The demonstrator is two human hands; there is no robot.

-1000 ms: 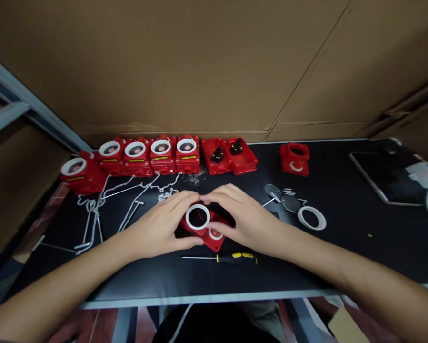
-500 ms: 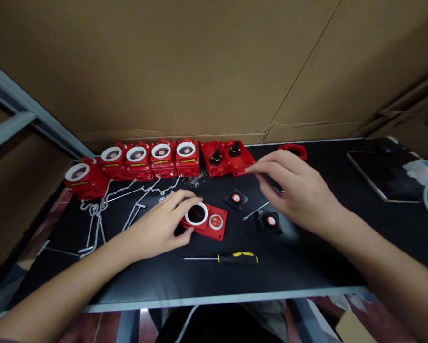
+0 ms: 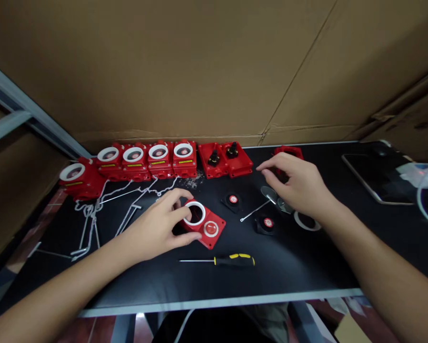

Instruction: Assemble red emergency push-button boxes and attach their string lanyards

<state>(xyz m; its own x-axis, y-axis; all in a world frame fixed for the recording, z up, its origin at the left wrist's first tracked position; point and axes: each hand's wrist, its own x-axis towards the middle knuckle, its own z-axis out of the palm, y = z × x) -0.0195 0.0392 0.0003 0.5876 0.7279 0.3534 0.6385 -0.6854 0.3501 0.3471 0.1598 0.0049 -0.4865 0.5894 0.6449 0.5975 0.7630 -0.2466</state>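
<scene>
My left hand [image 3: 165, 224] grips a red cover [image 3: 219, 220] with a white ring around a dark round opening and a smaller, pale-rimmed reddish lens. The thumb lies along its near edge, and one fingertip dips into the ring. My right hand [image 3: 295, 181] hovers over the right side of the table, thumb and forefinger slightly apart with nothing visible between them. Below it are metal discs [image 3: 269, 194], one with a thin rod, and a loose white ring [image 3: 306, 221]. Two black parts with red-and-white centres, one farther back [image 3: 233, 200] and one nearer [image 3: 268, 223], lie between the hands.
Several red boxes with white rings [image 3: 158, 159] line the back left. Beside them are two open red boxes [image 3: 240, 164] with black fittings. Cords and metal rods [image 3: 88, 228] spread at left. A screwdriver [image 3: 235, 260] lies in front; a tablet-like device [image 3: 374, 178] is at right.
My left hand has turned the red cover, swinging its lens end toward me. My right hand has shifted away from the open boxes, uncovering the metal discs and white ring.
</scene>
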